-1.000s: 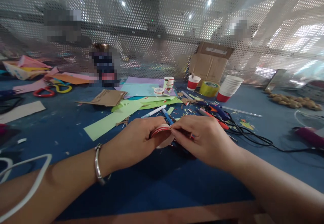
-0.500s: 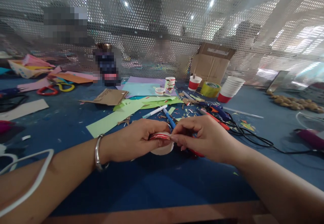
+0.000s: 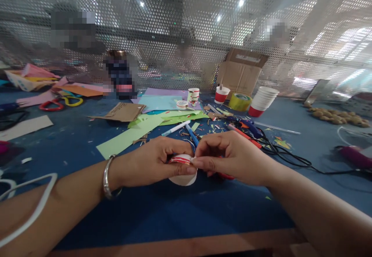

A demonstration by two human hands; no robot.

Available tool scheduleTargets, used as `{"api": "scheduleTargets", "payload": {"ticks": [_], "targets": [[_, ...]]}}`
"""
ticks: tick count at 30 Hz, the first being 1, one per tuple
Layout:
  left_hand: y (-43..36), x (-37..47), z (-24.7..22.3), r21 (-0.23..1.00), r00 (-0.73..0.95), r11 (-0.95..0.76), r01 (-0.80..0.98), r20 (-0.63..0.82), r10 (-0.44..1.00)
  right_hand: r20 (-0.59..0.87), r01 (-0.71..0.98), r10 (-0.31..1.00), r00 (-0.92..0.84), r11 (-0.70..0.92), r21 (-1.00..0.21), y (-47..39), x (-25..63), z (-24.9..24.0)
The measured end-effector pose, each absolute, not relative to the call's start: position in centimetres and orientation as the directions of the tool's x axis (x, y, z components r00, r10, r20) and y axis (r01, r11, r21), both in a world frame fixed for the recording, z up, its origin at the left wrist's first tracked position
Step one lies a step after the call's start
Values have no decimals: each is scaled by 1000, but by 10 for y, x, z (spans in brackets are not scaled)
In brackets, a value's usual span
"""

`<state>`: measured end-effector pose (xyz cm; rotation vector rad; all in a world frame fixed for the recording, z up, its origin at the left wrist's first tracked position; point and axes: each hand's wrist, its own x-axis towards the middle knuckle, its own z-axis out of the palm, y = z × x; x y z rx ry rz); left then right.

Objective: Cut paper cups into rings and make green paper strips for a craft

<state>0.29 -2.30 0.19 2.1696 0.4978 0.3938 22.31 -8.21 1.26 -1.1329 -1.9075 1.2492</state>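
My left hand (image 3: 151, 162) is closed around a white round paper piece with red stripes (image 3: 183, 179), thumb across its front and fingers behind. At the right edge of that piece, my right hand (image 3: 232, 158) is closed in a pinch, thumb against forefinger. Whether it grips the paper's edge or some small bit there is too hidden to make out. Just behind the hands lie a blue pen (image 3: 192, 134) and a white marker (image 3: 176, 128). Something red, partly covered, shows under my right hand.
Green paper (image 3: 128, 137), a cardboard piece (image 3: 124, 112) and paper scraps lie ahead. Stacked paper cups (image 3: 263, 101), yellow tape (image 3: 240, 102) and a cardboard box (image 3: 241, 73) stand farther back. A glue gun (image 3: 251, 128) with black cable lies right; scissors (image 3: 52, 105) lie left.
The striped paper piece has tilted, so more of its red stripes and pale lower face show. My left thumb reaches farther across it. My right fingers stay pinched at its edge.
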Motion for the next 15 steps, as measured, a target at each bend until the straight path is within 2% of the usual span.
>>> {"api": "scheduleTargets", "payload": {"ticks": [7, 10, 12, 15], "targets": [[-21, 3, 2, 820, 868, -528, 221, 82, 490, 35, 296, 885, -464, 192, -936, -78, 225, 10], [-23, 3, 3, 828, 857, -512, 228, 79, 509, 49, 339, 880, -473, 233, -911, -78, 227, 13], [-24, 3, 4, 828, 830, -511, 232, 106, 547, 88, 433, 891, -445, 300, -850, -77, 232, 15], [-25, 1, 7, 824, 743, -520, 225, 200, 639, 185, 664, 919, -348, 381, -644, -72, 242, 17]]}}
